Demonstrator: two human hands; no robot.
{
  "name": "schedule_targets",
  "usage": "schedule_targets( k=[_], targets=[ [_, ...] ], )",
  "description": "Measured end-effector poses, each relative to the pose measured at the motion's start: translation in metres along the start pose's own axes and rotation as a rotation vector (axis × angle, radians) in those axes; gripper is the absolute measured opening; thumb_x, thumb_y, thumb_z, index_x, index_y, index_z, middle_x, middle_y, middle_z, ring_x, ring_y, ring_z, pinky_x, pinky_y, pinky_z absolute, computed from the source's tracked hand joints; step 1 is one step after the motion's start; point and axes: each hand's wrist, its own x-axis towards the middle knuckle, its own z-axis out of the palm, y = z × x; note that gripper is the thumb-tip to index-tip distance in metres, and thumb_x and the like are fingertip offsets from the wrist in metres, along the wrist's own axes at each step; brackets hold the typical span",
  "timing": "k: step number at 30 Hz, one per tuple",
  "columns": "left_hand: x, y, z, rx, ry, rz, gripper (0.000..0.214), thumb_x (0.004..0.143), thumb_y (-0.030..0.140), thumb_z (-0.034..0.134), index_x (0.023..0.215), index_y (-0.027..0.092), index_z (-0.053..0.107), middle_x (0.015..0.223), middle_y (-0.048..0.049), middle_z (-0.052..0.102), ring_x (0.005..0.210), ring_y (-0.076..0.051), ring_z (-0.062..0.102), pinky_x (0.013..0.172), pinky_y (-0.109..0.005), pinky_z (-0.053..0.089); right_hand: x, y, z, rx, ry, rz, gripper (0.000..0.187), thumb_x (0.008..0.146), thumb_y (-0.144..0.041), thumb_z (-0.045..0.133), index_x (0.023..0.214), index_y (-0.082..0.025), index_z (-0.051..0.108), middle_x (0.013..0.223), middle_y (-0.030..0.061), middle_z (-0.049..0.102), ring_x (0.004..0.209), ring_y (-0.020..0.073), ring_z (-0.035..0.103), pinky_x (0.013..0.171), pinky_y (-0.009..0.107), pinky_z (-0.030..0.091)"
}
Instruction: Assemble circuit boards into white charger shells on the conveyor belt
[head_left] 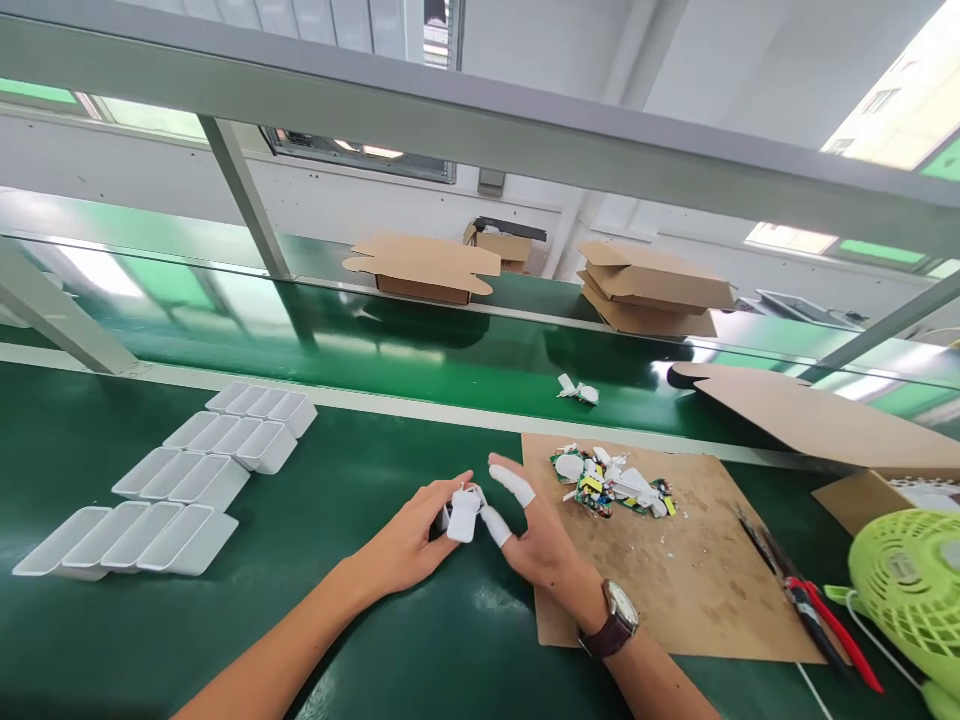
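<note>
head view shows left fingers [439, 550] gripping a white part [463, 515], right fingers [513, 485] spread beside it.

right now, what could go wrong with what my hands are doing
The white piece could slip: the left hand appears to grip it alone, with the right hand open beside it. The loosely heaped circuit boards on the brown sheet might get knocked if the right hand swings outward, since they lie close to it.

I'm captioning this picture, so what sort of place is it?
Probably an electronics assembly workshop: circuit boards heaped on brown cardboard, rows of white plastic containers, and a long green conveyor-like strip.
</note>
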Motion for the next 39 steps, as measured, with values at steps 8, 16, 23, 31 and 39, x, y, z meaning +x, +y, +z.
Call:
schedule_targets(
  k=[8, 16, 23, 31, 39],
  targets=[
    [0.001, -0.006, 0.003, -0.010, -0.011, 0.008, 0.071, 0.090, 0.025, 0.065, 0.156, 0.033, 0.039, 0.139, -0.0105, 0.060, 0.117, -0.026, 0.063, 0.092, -0.037, 0.059, 0.068, 0.076, -0.082, -0.375, -0.041, 0.381, 0.055, 0.094, -0.031, 0.059, 0.147, -0.021, 0.047, 0.154, 0.0141, 0.049, 0.140, 0.0313, 0.050, 0.116, 0.055, 0.043],
    [0.006, -0.002, -0.004, -0.167, -0.135, -0.041, 0.101, 0.075, 0.012, 0.069, 0.161, 0.040, 0.024, 0.143, -0.0089, 0.056, 0.115, -0.024, 0.061, 0.085, -0.033, 0.058, 0.123, 0.141, -0.105, -0.582, -0.147, 0.551, 0.039, 0.098, -0.035, 0.067, 0.132, -0.018, 0.060, 0.136, 0.0119, 0.061, 0.119, 0.0282, 0.063, 0.100, 0.051, 0.054],
    [0.009, -0.004, -0.014, -0.113, -0.200, -0.007, 0.082, 0.078, 0.012, 0.068, 0.153, 0.037, 0.045, 0.132, -0.0102, 0.060, 0.107, -0.021, 0.064, 0.074, -0.024, 0.055, 0.132, 0.142, -0.091, -0.574, -0.211, 0.554, 0.035, 0.099, -0.037, 0.066, 0.129, -0.018, 0.062, 0.130, 0.0096, 0.064, 0.110, 0.0252, 0.066, 0.093, 0.047, 0.058],
    [0.005, 0.003, 0.002, 0.233, -0.038, 0.224, 0.066, 0.088, 0.007, 0.059, 0.145, 0.038, 0.054, 0.131, -0.0107, 0.056, 0.107, -0.023, 0.062, 0.084, -0.031, 0.057, 0.059, 0.076, -0.135, -0.486, -0.188, 0.513, 0.058, 0.091, -0.026, 0.060, 0.146, -0.016, 0.048, 0.131, 0.0145, 0.067, 0.122, 0.0277, 0.066, 0.110, 0.048, 0.050],
    [0.000, 0.015, 0.020, 0.312, 0.121, 0.377, 0.091, 0.084, 0.011, 0.070, 0.159, 0.026, 0.022, 0.127, -0.0119, 0.060, 0.115, -0.028, 0.058, 0.097, -0.044, 0.055, -0.005, -0.001, -0.143, -0.481, -0.199, 0.317, 0.046, 0.090, -0.031, 0.056, 0.136, -0.024, 0.058, 0.145, 0.0118, 0.059, 0.136, 0.0341, 0.054, 0.112, 0.054, 0.047]
  ],
)
